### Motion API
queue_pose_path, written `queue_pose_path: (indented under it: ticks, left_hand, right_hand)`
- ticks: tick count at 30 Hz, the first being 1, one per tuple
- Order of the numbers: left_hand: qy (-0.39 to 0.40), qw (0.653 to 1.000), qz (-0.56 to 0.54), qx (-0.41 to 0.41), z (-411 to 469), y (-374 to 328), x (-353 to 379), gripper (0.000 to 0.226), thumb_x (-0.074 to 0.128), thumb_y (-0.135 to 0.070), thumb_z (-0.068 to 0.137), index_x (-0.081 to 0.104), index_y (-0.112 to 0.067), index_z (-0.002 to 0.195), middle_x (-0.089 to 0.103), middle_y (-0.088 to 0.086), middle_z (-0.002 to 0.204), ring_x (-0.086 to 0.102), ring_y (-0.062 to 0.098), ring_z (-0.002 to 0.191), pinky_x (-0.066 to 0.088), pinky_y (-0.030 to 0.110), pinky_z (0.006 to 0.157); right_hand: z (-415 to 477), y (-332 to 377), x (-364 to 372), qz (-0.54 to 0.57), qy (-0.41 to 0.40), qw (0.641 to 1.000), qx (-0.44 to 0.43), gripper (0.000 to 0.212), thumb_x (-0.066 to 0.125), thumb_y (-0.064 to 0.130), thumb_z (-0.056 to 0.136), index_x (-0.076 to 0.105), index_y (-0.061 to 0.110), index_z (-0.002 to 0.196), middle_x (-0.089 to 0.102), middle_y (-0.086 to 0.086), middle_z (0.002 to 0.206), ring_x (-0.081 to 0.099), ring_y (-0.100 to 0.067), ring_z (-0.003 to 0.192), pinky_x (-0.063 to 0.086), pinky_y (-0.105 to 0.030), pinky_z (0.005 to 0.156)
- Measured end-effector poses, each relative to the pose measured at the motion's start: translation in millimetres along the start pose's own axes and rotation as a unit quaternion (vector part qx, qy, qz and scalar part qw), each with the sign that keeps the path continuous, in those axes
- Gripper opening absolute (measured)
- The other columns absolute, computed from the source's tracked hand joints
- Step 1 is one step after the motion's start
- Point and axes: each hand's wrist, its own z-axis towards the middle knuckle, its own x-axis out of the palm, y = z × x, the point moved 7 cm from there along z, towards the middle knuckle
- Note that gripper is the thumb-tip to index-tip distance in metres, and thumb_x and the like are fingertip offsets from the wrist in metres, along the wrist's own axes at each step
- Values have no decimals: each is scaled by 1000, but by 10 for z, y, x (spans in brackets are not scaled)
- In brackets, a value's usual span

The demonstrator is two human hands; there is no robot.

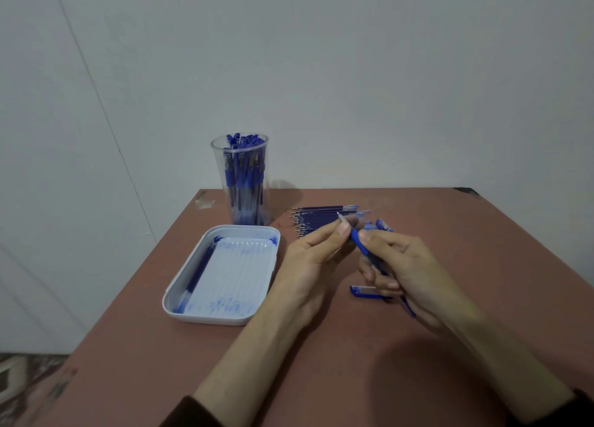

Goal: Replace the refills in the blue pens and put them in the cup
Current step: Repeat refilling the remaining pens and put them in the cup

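A blue pen [360, 245] is held slantwise over the table between both hands. My right hand [397, 267] grips its barrel, and my left hand [316, 249] pinches the tip end between thumb and fingers. Behind the hands lies a row of dark blue refills [318, 217]. A blue pen cap [366, 291] lies on the table under my right hand. A tall clear cup [239, 182] full of blue pens stands at the table's far left.
A white tray [221, 317], smeared with blue ink, lies left of my hands and holds one used refill [199, 270]. The brown table [321, 362] ends near the wall at the back. A few more blue pen parts [382, 224] lie by the refill row.
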Motion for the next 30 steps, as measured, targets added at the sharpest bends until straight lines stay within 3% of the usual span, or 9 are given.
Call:
queue_pose_path:
  ticks: [3, 7, 13, 18, 21, 24, 26, 28, 30]
  left_hand:
    - [-23, 1000, 13, 17, 5, -7, -44, 23, 64, -18, 69, 71, -6, 88, 73, 3, 84, 69, 10, 81, 55, 18, 77]
    - [-55, 998, 16, 27, 19, -28, -101, 28, 71, -17, 62, 70, -3, 87, 72, 6, 83, 68, 15, 82, 55, 21, 78]
    - [22, 999, -20, -18, -2, -35, 64, 27, 54, -22, 83, 66, -9, 103, 73, 2, 103, 69, 9, 95, 55, 20, 81]
    - [-62, 998, 12, 4, 38, -44, -111, 17, 54, -10, 90, 68, -13, 99, 73, 1, 102, 66, 10, 97, 50, 21, 81]
    - [-63, 997, 13, 51, 18, -103, -107, 28, 58, 1, 87, 62, -15, 110, 74, 0, 98, 70, 8, 86, 54, 17, 71]
    - [-97, 991, 45, 80, -24, -170, -135, 31, 61, 4, 84, 63, -13, 110, 74, -1, 80, 69, 5, 68, 51, 14, 61]
    - [-129, 985, 63, 100, -33, -210, -194, 29, 64, 1, 83, 64, -9, 110, 69, -4, 69, 65, 2, 63, 49, 13, 58]
    - [-160, 976, 87, 121, -30, -251, -267, 25, 66, -4, 83, 66, -8, 108, 64, -1, 71, 62, 2, 63, 48, 12, 56]
    - [-176, 964, 150, 134, -32, -277, -307, 22, 69, -5, 82, 67, -10, 104, 63, 2, 75, 61, 3, 64, 48, 11, 55]
  right_hand:
    - [-2, 20, 8, -40, -7, 998, -44, 25, 54, 33, 87, 68, 24, 68, 48, -7, 54, 23, -11, 40, 24, -18, 41]
    - [17, -1, -29, -30, -21, 997, -63, 16, 60, 24, 85, 72, 18, 93, 44, -5, 52, 23, -12, 42, 23, -19, 41]
    - [46, -47, -110, -34, -57, 996, -65, 13, 58, 24, 89, 70, 18, 88, 45, -7, 55, 24, -12, 41, 22, -19, 42]
    - [43, -7, -245, -100, -127, 983, -82, 7, 61, 22, 88, 67, 20, 90, 51, -2, 55, 40, -5, 42, 32, -23, 46]
    - [38, -1, -176, -135, -95, 983, -82, 4, 64, 21, 87, 67, 21, 89, 56, 2, 54, 46, -4, 45, 36, -17, 48]
    - [32, 1, -151, -160, -84, 979, -91, 5, 68, 19, 84, 68, 24, 86, 59, -2, 56, 54, -11, 51, 42, -21, 51]
    - [18, 25, -187, -246, -115, 954, -125, 7, 70, 23, 81, 67, 29, 83, 60, -1, 59, 58, -16, 56, 47, -29, 56]
    - [-11, 75, -215, -357, -154, 907, -161, 8, 70, 27, 80, 65, 31, 84, 55, 6, 57, 52, -10, 54, 44, -31, 55]
    - [-29, 108, -304, -378, -199, 888, -168, 7, 68, 30, 81, 64, 30, 87, 52, 6, 55, 48, -9, 53, 42, -31, 54]
